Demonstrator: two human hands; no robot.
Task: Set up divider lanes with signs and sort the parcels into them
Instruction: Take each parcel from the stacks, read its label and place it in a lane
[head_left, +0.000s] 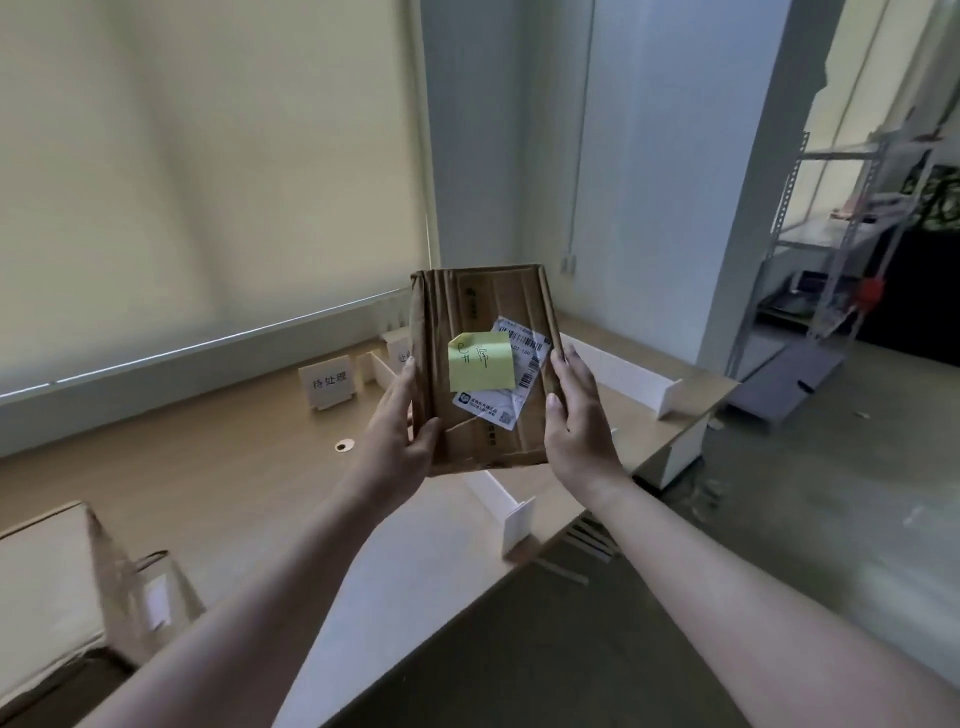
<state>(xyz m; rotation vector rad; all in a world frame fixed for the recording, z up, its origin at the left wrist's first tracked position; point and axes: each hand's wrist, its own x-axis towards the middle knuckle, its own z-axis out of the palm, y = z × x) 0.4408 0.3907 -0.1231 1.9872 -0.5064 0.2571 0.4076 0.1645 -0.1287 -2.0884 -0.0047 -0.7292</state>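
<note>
Parcel (483, 364) — a worn cardboard box, held up in the air in front of me over the wooden table (249, 478), well above the lanes. Its broad face is turned to the camera, with a yellow sticky note (480, 361) bearing handwriting stuck over a white shipping label (511, 384).

Far left, low on the table: more cardboard boxes (67, 582), blurred, presumably waiting to be sorted. Next along, a small white sign (330, 387) with printed characters stands upright near the back edge. Behind the parcel's left edge I see short white divider pieces (382, 369) and part of a second sign, mostly hidden.

Left hand (400, 441) grips the parcel's lower left edge, thumb across the front face, fingers wrapped behind and out of sight. Right hand (574, 421) grips the right edge the same way, thumb on the front, fingers lying along the side. Both are clamped on the box; neither is nearer, as it sits square between them.

Long axis runs up and away from me, top edge farthest out. A white divider (501, 501) lies directly below the parcel, another (631, 379) off to the right, with a lane between them.

Judgement: the note is being read to choose a lane — the coming move is a lowering, down and slightly right or left of that near divider.
</note>
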